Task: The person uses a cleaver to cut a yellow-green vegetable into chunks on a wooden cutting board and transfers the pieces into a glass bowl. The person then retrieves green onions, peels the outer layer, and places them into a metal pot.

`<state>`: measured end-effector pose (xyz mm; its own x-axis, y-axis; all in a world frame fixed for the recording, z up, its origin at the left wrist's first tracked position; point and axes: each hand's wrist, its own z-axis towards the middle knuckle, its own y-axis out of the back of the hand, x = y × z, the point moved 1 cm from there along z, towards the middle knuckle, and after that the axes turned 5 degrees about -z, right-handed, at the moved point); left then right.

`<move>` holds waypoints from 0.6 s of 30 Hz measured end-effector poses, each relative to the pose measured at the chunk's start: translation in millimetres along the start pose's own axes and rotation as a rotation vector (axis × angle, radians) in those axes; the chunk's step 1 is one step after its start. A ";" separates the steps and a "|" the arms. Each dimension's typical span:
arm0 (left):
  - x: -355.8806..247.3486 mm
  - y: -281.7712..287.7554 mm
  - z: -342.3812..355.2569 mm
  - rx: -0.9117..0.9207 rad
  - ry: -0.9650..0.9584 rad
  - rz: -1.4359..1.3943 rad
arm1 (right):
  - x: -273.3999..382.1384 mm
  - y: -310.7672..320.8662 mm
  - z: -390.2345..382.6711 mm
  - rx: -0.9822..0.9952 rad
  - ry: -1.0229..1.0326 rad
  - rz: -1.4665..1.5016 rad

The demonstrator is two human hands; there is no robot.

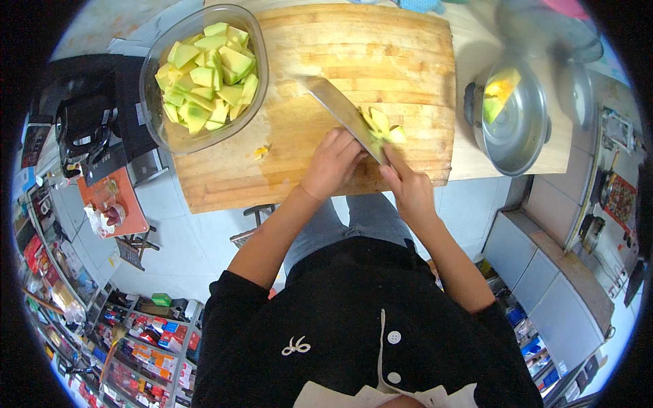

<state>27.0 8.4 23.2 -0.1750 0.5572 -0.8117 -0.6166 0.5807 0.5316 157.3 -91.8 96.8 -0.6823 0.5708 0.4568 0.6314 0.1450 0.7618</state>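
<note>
My right hand (411, 194) grips the handle of a broad kitchen knife (343, 112), whose blade slants away to the far left across the wooden cutting board (292, 156). On the blade's left side, my left hand (332, 164) is closed with its fingers curled against the blade. Whatever lies under those fingers is hidden. Several cut slices (382, 124) of a yellow-green fruit or squash rest just right of the blade. A clear plastic tub (151, 95) at the board's far left holds many similar chunks (211, 71).
A metal pot (513, 146) at the right contains a larger yellow-green wedge (500, 95). One orange scrap (261, 152) lies on the board. Left of the table are a black appliance (88, 122) and a low orange stool or table (115, 200). Stocked shelves (149, 340) stand behind at the lower left.
</note>
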 end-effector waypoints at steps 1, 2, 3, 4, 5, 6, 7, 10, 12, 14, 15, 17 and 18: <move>0.3 0.8 -0.2 0.004 0.005 -0.004 | 2.1 -4.9 8.9 -0.021 0.025 0.042; 0.9 1.9 -0.6 0.017 0.004 -0.004 | 3.3 -6.6 12.0 -0.022 0.038 0.077; 1.3 2.8 -2.1 0.034 0.008 -0.014 | 3.7 -5.4 7.2 -0.038 0.043 0.118; 2.4 3.8 -2.6 0.022 -0.024 0.028 | 2.5 -0.6 -0.7 -0.037 0.047 0.151; 2.5 4.6 -4.7 0.015 -0.045 0.062 | 1.2 4.3 -13.1 -0.027 0.042 0.181; 3.0 5.1 -6.1 -0.014 -0.079 0.088 | 0.6 9.3 -29.3 0.000 0.022 0.162; 4.2 4.8 -6.7 -0.002 -0.067 0.077 | 0.3 15.1 -47.8 0.025 -0.007 0.141; 6.8 2.7 -5.6 -0.018 -0.087 0.022 | -4.8 17.8 -59.5 0.044 -0.063 0.099; 7.1 1.9 -3.7 -0.025 -0.088 -0.018 | -5.7 8.8 -45.9 0.001 -0.043 0.076; 6.0 1.4 -2.0 -0.032 -0.093 -0.007 | -5.0 -7.8 -15.6 -0.089 0.016 0.048; 5.2 1.7 -1.8 -0.024 -0.091 0.000 | -3.2 -14.0 -8.5 -0.091 0.009 0.085; 4.1 3.7 -1.6 -0.025 -0.088 -0.012 | -0.6 -19.4 -1.9 -0.063 -0.022 0.160; 3.7 4.5 -2.4 -0.016 -0.083 -0.024 | 0.1 -17.0 -7.5 -0.052 -0.047 0.169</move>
<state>21.8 11.7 22.1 -0.0960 0.5908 -0.8011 -0.6322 0.5854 0.5075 143.8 -100.3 87.3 -0.5493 0.6209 0.5592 0.7148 0.0025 0.6994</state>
